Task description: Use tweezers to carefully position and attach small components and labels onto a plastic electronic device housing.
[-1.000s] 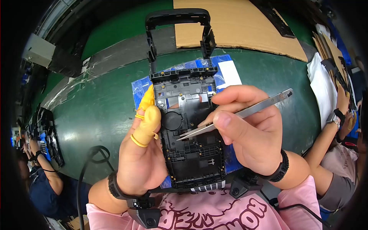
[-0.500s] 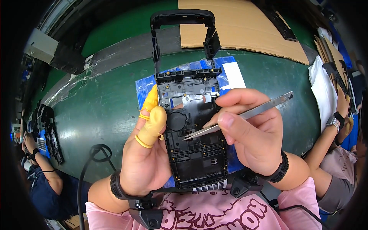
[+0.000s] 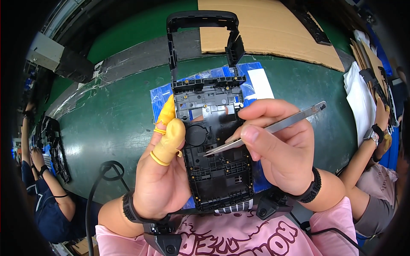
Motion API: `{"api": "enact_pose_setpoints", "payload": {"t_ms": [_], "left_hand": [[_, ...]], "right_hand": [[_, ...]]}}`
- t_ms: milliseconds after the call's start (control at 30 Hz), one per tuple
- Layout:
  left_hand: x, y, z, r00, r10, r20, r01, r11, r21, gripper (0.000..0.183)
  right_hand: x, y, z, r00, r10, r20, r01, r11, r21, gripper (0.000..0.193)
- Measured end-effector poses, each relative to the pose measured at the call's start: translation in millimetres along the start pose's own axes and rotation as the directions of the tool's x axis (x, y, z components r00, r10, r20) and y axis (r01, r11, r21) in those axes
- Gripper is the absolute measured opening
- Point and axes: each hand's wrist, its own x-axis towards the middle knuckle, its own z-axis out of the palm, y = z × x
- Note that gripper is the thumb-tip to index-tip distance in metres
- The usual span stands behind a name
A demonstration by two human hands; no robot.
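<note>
A long black plastic housing with an open frame at its far end is held in front of me. My left hand grips its left edge, with yellow finger cots over the thumb and a finger. Between the thumb and fingers of my right hand is a pair of metal tweezers. Their tips point left and rest at or just over the middle of the housing, below a round recess. Whether the tips pinch anything is too small to tell.
Under the housing lies a blue plastic bag with a white label on the green table. Cardboard covers the far side. A black cable loops at left. Co-workers sit at both sides, near black parts and white sheeting.
My hands, the tweezers and the housing have barely shifted, a touch to the left. At the far left, a co-worker's arms have moved.
</note>
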Motion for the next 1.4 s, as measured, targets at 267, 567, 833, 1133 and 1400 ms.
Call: {"api": "enact_pose_setpoints", "payload": {"t_ms": [267,567,833,1133,1400], "left_hand": [[0.2,2.9,-6.4,0.998,-0.035,0.042,0.038,0.997,-0.070,0.047],[49.7,31.1,-12.4,0.990,0.106,-0.090,-0.074,0.950,0.304,0.046],[280.3,151.3,-27.1,0.388,0.918,-0.085,0.014,0.086,0.996,0.065],[296.2,-55.4,205.1,0.858,0.363,0.363,-0.166,-0.472,0.866,0.055],[351.5,-50.6,199.7,0.824,0.269,0.499,-0.308,-0.526,0.792,0.039]], "right_hand": [[2.2,-9.4,2.8,0.993,0.055,-0.109,-0.065,0.993,-0.100,0.022],[23.8,-32.9,-33.0,0.947,-0.099,-0.306,0.134,0.986,0.097,0.017],[25.0,-28.6,-35.7,0.973,-0.079,-0.217,0.129,0.965,0.229,0.014],[22.8,-55.1,-58.4,0.958,-0.082,-0.273,0.206,0.863,0.462,0.010],[29.8,-59.6,-69.9,0.946,-0.053,-0.320,0.223,0.822,0.524,0.009]]}}
